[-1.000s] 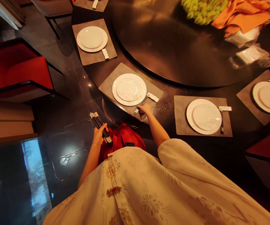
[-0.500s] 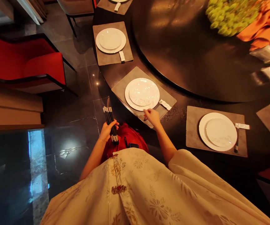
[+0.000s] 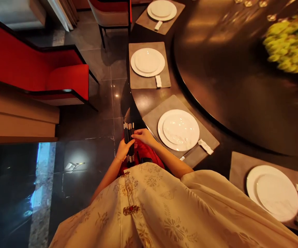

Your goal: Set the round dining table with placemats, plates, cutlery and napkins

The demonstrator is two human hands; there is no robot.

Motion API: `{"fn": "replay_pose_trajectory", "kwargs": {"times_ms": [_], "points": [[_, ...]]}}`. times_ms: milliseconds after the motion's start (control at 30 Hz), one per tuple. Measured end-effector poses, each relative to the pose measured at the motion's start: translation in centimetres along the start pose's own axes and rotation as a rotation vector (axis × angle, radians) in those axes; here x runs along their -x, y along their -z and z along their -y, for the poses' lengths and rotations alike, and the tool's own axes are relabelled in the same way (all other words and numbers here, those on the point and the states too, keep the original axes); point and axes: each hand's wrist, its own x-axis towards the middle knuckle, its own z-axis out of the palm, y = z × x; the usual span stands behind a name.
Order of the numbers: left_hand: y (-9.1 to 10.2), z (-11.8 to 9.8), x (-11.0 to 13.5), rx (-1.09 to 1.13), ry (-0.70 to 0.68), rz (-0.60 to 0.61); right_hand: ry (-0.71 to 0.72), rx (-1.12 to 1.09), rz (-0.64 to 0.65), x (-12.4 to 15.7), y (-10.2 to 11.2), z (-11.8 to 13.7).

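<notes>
My left hand [image 3: 123, 149] is closed around a bundle of dark chopsticks [image 3: 129, 137] with silver ends, held upright over the floor beside the table. My right hand [image 3: 144, 136] has come across to the bundle and its fingers pinch at the upper part of the chopsticks. Just right of the hands lies a grey placemat [image 3: 152, 119] with two stacked white plates [image 3: 178, 129], a white chopstick rest [image 3: 205, 146] and a pair of chopsticks [image 3: 189, 154] laid beside the plates.
More placemats with plates [image 3: 147, 61] [image 3: 273, 192] ring the dark round table, with a large turntable [image 3: 242, 86] in the middle and green flowers [image 3: 291, 43]. A red armchair [image 3: 35, 74] stands to the left. A red seat [image 3: 145, 155] is below my hands.
My right hand left the chopsticks laid by the plates and moved left to the bundle in my left hand. The view shifted left along the table.
</notes>
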Motion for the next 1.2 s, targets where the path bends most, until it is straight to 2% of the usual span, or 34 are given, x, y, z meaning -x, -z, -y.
{"fn": "replay_pose_trajectory", "kwargs": {"times_ms": [100, 233, 333, 467, 533, 600, 700, 767, 867, 933, 1033, 1133, 1200], "points": [[0.6, -4.7, -4.2, 0.044, -0.012, -0.031, -0.013, -0.059, 0.028, -5.9, 0.7, 2.9], [0.6, -11.6, -9.6, -0.027, -0.037, -0.004, 0.001, -0.105, 0.087, -13.0, 2.6, 7.5], [0.4, -15.7, -12.9, -0.041, -0.033, 0.027, -0.061, -0.259, 0.101, -17.1, 3.9, 10.0], [0.7, -19.7, -16.9, -0.001, -0.015, 0.072, -0.178, -0.482, 0.075, -21.2, 5.5, 11.8], [1.3, -21.3, -19.1, 0.033, 0.009, 0.077, -0.176, -0.503, -0.012, -23.0, 7.1, 12.5], [2.2, -23.0, -21.6, 0.064, 0.030, 0.043, -0.105, -0.430, -0.254, -24.5, 9.2, 12.9], [3.6, -25.9, -25.9, 0.075, 0.035, -0.005, -0.044, -0.163, -0.736, -26.6, 12.3, 12.4], [4.1, -28.2, -28.8, 0.054, 0.048, -0.001, -0.114, 0.017, -0.916, -28.1, 13.6, 11.4], [4.1, -32.3, -32.7, -0.029, 0.082, 0.039, -0.263, 0.120, -1.015, -30.6, 14.3, 9.2], [3.8, -35.2, -34.8, -0.108, 0.088, 0.084, -0.333, 0.051, -1.109, -32.4, 14.9, 7.5], [3.5, -38.8, -37.6, -0.202, 0.077, 0.152, -0.410, -0.222, -1.235, -34.8, 16.4, 4.8], [3.3, -41.3, -39.9, -0.256, 0.095, 0.172, -0.465, -0.513, -1.216, -36.8, 18.1, 2.4], [3.2, -42.2, -41.1, -0.282, 0.111, 0.174, -0.492, -0.630, -1.189, -37.9, 18.9, 1.3]]}}
